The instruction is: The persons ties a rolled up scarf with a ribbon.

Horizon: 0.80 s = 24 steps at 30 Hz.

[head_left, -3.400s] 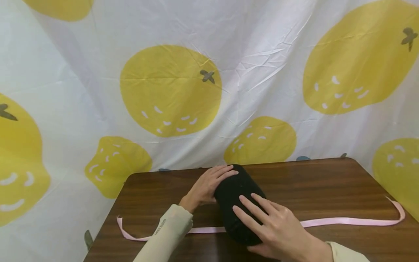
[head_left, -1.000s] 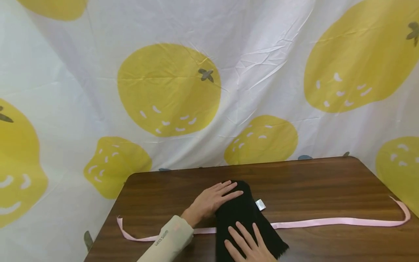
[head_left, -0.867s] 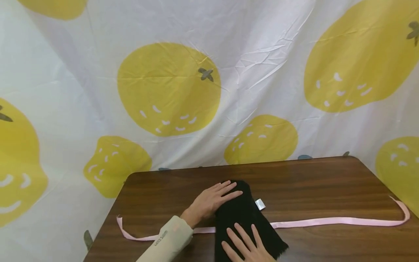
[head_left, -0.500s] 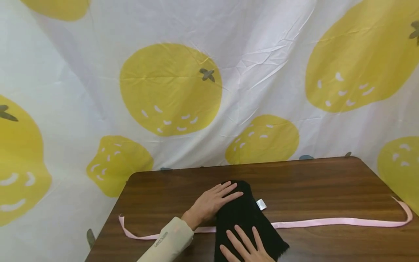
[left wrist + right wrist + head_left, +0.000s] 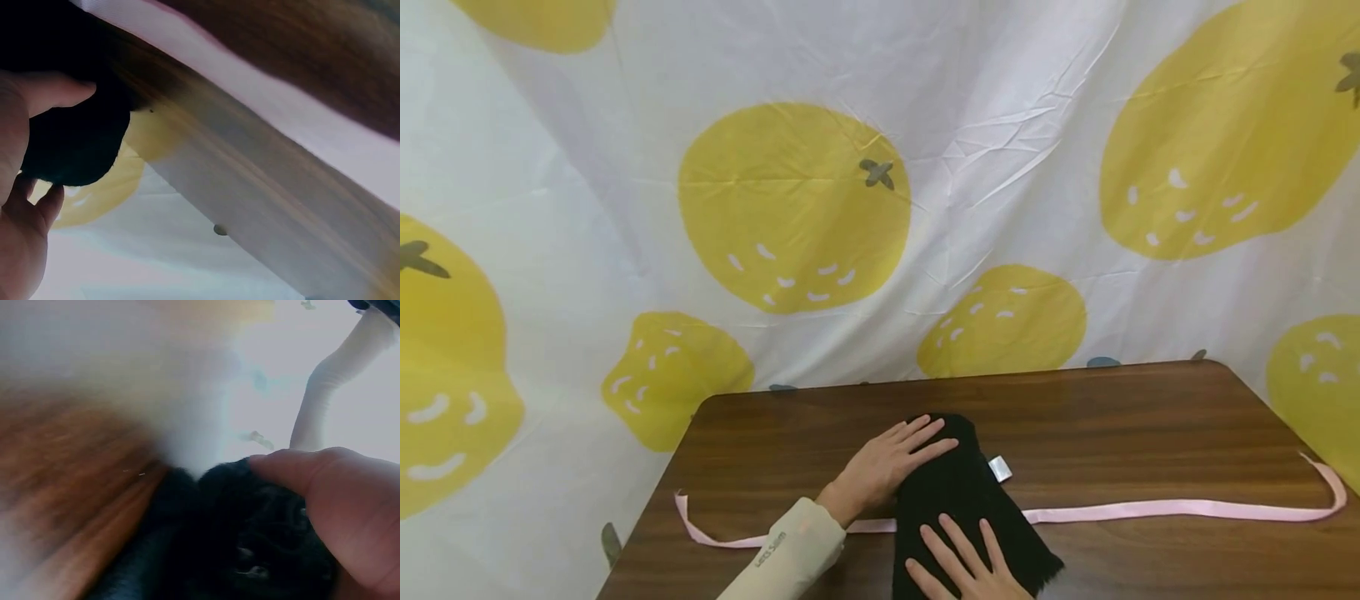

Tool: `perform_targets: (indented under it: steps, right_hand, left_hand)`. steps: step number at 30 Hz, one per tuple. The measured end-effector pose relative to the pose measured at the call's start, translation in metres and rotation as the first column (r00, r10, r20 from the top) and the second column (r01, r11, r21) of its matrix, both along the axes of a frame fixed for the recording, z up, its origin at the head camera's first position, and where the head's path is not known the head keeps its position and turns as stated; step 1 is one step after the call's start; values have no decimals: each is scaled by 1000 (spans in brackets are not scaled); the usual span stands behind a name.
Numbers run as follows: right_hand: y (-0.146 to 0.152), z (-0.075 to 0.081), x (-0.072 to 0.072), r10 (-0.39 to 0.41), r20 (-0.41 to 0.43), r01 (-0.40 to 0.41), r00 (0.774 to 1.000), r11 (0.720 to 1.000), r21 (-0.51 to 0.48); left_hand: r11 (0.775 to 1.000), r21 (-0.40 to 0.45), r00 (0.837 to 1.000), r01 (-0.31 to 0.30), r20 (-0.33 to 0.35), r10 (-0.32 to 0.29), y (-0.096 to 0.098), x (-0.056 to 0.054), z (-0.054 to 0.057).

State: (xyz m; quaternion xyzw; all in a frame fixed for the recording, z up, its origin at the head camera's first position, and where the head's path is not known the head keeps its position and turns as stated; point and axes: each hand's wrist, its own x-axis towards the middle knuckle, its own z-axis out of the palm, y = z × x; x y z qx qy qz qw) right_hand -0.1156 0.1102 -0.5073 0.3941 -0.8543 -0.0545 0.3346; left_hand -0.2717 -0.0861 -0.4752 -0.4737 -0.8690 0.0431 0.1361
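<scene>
A black scarf (image 5: 943, 492), folded into a long bundle, lies on the table and widens towards me. Its frayed edge (image 5: 1051, 573) shows at the lower right, and a white tag (image 5: 1000, 469) sticks out on the right side. My left hand (image 5: 880, 467) rests over the far end with its fingers stretched out. In the left wrist view its thumb (image 5: 62, 90) lies along the scarf's side. Spread fingers of my right hand (image 5: 973, 573) press on the near part, while the right wrist view has the thumb (image 5: 294, 472) at the fabric's edge. The scarf's nearest end is out of frame.
A pink ribbon (image 5: 1180, 508) runs across the wooden table (image 5: 1097, 433), passing under the scarf, both ends curling upward in view. Behind the table hangs a white curtain (image 5: 985, 150) printed with yellow lemons.
Earlier the scarf was a thick rounded bundle; now it lies lower, its frayed edge and tag showing. My right hand has come nearer to me. During the last second the hands barely move.
</scene>
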Motion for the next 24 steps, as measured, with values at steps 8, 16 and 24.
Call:
perform_targets:
  steps: [8, 16, 24]
  right_hand:
    - [1, 17, 4, -2, 128, -6, 992, 998, 60]
    - [2, 26, 4, 37, 245, -52, 969, 997, 52]
    - [0, 26, 6, 30, 155, -36, 987, 999, 39]
  left_hand:
    - [995, -87, 997, -43, -65, 37, -1, 3, 7]
    - [992, -113, 988, -59, -147, 43, -5, 7, 11]
    - [990, -121, 985, -73, -166, 53, -8, 8, 13]
